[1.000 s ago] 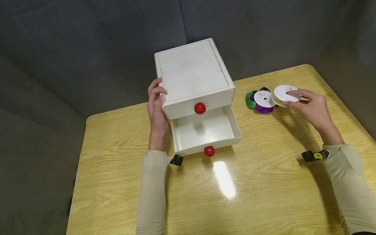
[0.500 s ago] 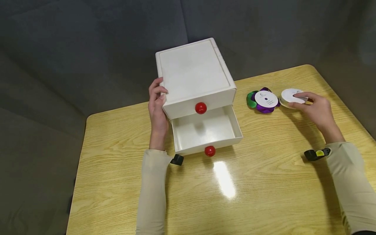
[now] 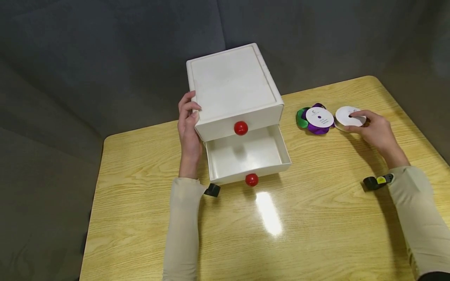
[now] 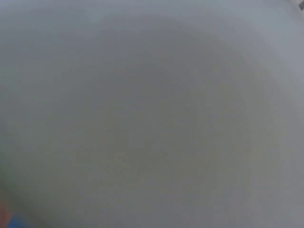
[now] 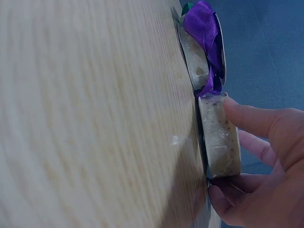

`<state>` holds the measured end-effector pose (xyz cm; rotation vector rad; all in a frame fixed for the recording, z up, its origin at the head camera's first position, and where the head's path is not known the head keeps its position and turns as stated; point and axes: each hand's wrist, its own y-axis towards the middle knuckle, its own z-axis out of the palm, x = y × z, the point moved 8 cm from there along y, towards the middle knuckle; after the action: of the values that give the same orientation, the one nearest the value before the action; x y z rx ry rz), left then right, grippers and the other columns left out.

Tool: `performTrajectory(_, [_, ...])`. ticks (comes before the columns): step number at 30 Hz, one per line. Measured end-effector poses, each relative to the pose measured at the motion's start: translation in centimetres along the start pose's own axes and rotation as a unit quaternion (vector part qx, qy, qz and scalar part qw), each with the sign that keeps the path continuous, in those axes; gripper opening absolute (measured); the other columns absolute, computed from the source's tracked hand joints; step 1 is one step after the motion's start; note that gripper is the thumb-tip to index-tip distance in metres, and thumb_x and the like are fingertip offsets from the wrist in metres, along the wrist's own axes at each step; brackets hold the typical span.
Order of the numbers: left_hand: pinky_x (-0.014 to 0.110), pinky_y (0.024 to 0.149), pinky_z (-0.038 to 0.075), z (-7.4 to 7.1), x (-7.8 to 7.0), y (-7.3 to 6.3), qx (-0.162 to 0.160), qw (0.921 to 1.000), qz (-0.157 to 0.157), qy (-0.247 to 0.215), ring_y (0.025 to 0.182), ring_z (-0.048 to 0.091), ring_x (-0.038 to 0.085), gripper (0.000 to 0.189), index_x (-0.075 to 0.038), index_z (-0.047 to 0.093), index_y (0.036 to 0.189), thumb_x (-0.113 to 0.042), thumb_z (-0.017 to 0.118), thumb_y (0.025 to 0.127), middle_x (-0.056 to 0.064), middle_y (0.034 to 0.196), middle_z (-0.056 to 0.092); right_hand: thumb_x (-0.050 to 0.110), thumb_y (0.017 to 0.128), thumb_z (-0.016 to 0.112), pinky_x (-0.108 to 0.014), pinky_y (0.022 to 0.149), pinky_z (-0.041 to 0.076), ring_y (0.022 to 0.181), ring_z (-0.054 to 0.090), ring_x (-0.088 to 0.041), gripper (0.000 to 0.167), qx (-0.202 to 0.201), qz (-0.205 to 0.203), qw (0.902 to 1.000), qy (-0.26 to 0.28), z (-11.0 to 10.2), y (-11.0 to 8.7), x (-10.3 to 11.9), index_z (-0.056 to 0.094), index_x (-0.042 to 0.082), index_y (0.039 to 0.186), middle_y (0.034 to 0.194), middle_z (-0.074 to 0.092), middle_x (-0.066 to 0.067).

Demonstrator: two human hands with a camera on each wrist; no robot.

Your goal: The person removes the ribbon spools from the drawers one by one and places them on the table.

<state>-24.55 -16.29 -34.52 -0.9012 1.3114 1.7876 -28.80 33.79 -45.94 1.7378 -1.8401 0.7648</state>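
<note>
A white two-drawer box (image 3: 232, 82) stands on the table, its lower drawer (image 3: 246, 152) pulled out and the upper one closed. My left hand (image 3: 189, 127) holds its left side, fingers bent over the top edge. At the right, my right hand (image 3: 377, 128) grips a white-faced ribbon spool (image 3: 346, 115) between thumb and fingers, low at the tabletop. In the right wrist view the side of this spool (image 5: 219, 137) looks pale and speckled. Right beside it lies another spool (image 3: 318, 117) with purple and green ribbon (image 5: 204, 28). The left wrist view is a pale blur.
The wooden table (image 3: 140, 218) has its back right corner behind the spools. A dark grey curtain (image 3: 140, 58) hangs behind it. Red ball knobs (image 3: 251, 180) stick out from both drawer fronts.
My right hand has lowered the speckled spool onto the table and shifted it slightly right, away from overlapping the purple one. My left hand stays on the drawer box.
</note>
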Motion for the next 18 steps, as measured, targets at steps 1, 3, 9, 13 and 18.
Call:
performTrajectory(1, [0.038,0.114,0.033,0.0,0.0,0.0,0.000,1.0000,0.000,0.000,0.143,0.034,0.025,0.017,-0.026,0.061,0.093,-0.025,0.045,0.088,0.001,0.144,0.044,0.031,0.095,0.075,-0.022,0.063,0.036,0.082,0.044,-0.017,0.054,0.004,-0.001,1.0000,-0.001,0.1,0.0,0.0,0.057,-0.001,0.136,0.117,0.053,-0.018])
performTrajectory(3, [0.038,0.114,0.033,0.0,0.1,0.0,-0.001,1.0000,-0.002,-0.001,0.143,0.034,0.025,0.016,-0.026,0.061,0.093,-0.025,0.046,0.088,0.001,0.144,0.044,0.030,0.096,0.074,-0.022,0.064,0.035,0.085,0.043,-0.021,0.055,0.013,-0.004,0.9999,-0.001,0.2,0.0,0.1,0.056,-0.002,0.137,0.118,0.052,-0.020])
performTrajectory(9, [0.038,0.114,0.033,-0.1,0.1,0.1,-0.003,1.0000,0.000,-0.001,0.142,0.034,0.025,0.017,-0.026,0.061,0.093,-0.025,0.045,0.087,0.001,0.144,0.044,0.026,0.095,0.076,-0.023,0.063,0.035,0.083,0.042,-0.018,0.052,0.013,-0.009,0.9999,-0.002,0.3,0.2,0.0,0.059,-0.002,0.135,0.104,0.051,-0.014])
performTrajectory(13, [0.038,0.114,0.032,-0.1,0.1,0.1,-0.002,1.0000,0.001,-0.002,0.143,0.034,0.025,0.016,-0.026,0.061,0.093,-0.025,0.046,0.087,0.001,0.144,0.044,0.024,0.095,0.075,-0.026,0.067,0.035,0.085,0.044,-0.022,0.050,-0.002,-0.017,0.9998,-0.004,0.1,0.1,0.3,0.061,-0.003,0.134,0.107,0.056,-0.020])
performTrajectory(18, [0.037,0.114,0.032,-0.1,0.1,0.1,-0.004,1.0000,-0.002,0.002,0.143,0.034,0.024,0.016,-0.027,0.061,0.093,-0.026,0.046,0.087,0.000,0.144,0.044,0.022,0.099,0.067,-0.022,0.095,0.041,0.118,0.047,-0.032,0.045,-0.071,-0.051,0.9958,0.029,-0.9,-1.3,2.7,0.060,-0.008,0.132,0.142,0.050,-0.028])
